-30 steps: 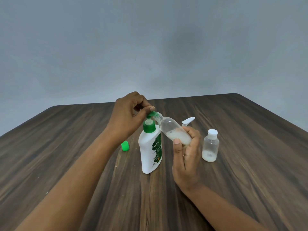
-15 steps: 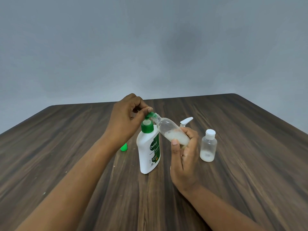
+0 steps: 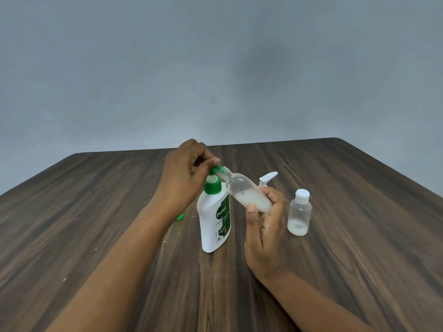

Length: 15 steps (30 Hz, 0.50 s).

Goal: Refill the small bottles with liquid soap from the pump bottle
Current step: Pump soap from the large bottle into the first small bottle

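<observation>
A plain grey wall (image 3: 215, 68) fills the upper half of the view, with a soft, darker patch of shadow high above the pump bottle. Under it lies a dark wood-grain table (image 3: 359, 259) with a matte top, rounded at the far corner to the right of the pump bottle; a few pale specks (image 3: 64, 279) dot the boards well to the left of it. The pump bottle (image 3: 213, 219), white with a green label and a green collar, stands upright near the middle of the table with no pump in its neck. The left hand (image 3: 184, 178) is raised just above and left of the pump bottle's collar, its thumb and curled fingers pinching a green cap (image 3: 217, 168) that sits at the mouth of a small bottle (image 3: 242, 188). This clear small bottle is held off the table, tilted with its neck over the pump bottle's top and its base lower to the right, where the right hand (image 3: 266, 236) grasps it with thumb and fingers wrapped round; whitish liquid (image 3: 254, 201) lies in its lower part. A second small bottle (image 3: 299, 214), clear with a white cap, stands upright on the table to the right of the pump bottle, beyond the right hand, with a little white liquid at its bottom. A white pump head (image 3: 267, 178) shows behind the right hand, to the right of the pump bottle. A second green cap (image 3: 180, 216) peeks out on the table just left of the pump bottle, mostly hidden by the left forearm.
</observation>
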Each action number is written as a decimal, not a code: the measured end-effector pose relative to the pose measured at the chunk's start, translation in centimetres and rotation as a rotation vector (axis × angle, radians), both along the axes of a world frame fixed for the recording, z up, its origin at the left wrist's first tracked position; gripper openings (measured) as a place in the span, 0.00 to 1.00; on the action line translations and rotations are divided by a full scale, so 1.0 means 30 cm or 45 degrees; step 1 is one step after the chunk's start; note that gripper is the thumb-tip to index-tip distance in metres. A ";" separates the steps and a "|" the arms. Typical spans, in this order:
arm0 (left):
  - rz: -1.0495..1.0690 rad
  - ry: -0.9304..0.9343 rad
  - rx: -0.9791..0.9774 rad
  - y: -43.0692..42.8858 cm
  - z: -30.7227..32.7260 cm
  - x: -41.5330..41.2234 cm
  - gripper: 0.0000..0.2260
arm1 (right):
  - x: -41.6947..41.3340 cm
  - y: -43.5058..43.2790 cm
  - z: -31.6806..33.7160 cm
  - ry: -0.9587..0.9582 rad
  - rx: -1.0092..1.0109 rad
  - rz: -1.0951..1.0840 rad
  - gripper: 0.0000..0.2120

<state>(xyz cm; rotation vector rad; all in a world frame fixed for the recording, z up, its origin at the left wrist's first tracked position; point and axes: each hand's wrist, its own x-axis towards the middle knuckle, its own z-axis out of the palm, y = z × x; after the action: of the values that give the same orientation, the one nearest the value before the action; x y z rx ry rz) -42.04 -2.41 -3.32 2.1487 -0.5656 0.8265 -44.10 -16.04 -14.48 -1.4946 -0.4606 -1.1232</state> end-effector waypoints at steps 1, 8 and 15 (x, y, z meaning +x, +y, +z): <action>0.009 0.000 0.054 0.001 0.015 0.001 0.07 | 0.001 0.001 0.000 -0.001 -0.003 0.002 0.11; 0.031 0.034 0.102 -0.003 0.011 0.011 0.08 | 0.010 0.000 -0.010 0.002 0.015 -0.024 0.11; 0.053 -0.037 0.030 -0.007 -0.016 -0.007 0.05 | 0.004 -0.010 -0.004 0.015 0.001 -0.005 0.11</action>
<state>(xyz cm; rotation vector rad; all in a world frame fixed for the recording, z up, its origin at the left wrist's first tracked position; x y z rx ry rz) -42.24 -2.61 -3.79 2.1797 -0.5497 0.8788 -43.98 -16.33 -14.60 -1.5014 -0.4490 -1.1168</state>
